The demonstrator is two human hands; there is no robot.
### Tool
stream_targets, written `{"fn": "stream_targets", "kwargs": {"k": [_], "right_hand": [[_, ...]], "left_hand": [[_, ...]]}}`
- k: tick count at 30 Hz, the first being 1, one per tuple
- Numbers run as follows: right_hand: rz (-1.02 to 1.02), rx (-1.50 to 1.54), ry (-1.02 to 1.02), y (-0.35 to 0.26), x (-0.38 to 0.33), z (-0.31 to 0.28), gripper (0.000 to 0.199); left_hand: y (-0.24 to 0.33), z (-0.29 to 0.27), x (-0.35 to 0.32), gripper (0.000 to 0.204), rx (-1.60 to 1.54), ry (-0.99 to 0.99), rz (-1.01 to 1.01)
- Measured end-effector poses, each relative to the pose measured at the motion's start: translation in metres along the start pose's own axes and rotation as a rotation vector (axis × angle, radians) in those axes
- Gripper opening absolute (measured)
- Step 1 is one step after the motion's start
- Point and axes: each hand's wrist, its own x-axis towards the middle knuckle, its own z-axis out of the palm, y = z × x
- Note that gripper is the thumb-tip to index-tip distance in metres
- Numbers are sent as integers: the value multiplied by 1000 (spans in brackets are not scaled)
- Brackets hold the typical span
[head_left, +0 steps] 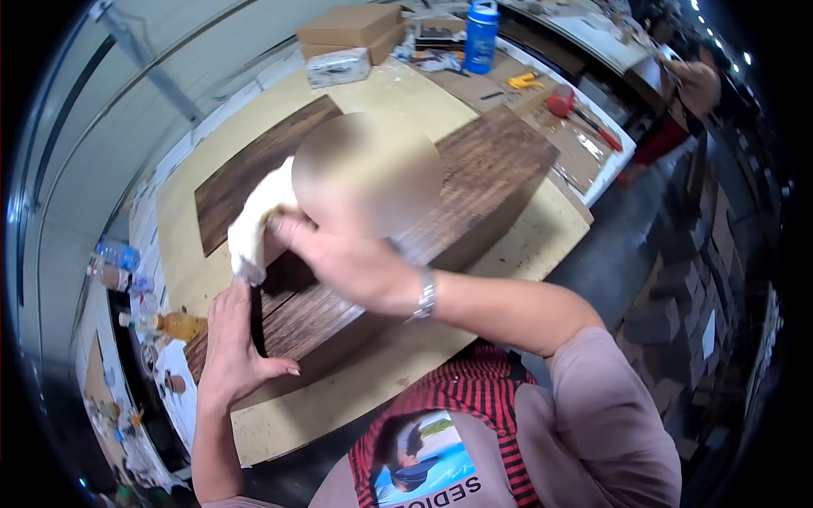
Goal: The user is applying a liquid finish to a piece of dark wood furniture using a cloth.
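A long dark-brown wood-grain box or thick board lies diagonally across the work table. My right hand, a metal-banded watch on its wrist, is closed on a bunched white cloth over the box's left part. My left hand rests at the box's left end, fingers stretched forward and thumb apart, with its fingertips close to the cloth's lower end. Behind the cloth, a separate flat wood-grain panel lies on the table. A round blurred patch hides part of the box and the area beyond my right hand.
Pale yellow boards cover the table. At the back are cardboard boxes, a wrapped block, a blue bottle, a yellow tool and a red-headed mallet. An amber bottle stands left. Another person is at far right.
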Motion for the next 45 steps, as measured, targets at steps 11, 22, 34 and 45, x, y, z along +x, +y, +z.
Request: {"fn": "stream_targets", "kwargs": {"k": [11,22,34,45], "right_hand": [[-158,-1472,456,-52,-40,-333,15],[-144,-475,254,104,-9,-374,14],[331,327,-72,185,-96,-322,41],[333,266,-162,199,-79,-325,56]], "left_hand": [[126,16,152,131,26,-149,138],[208,53,226,113,80,-100,-64],[211,63,214,117,-42,-82,-30],[198,59,221,113,-83,-69,-11]]}}
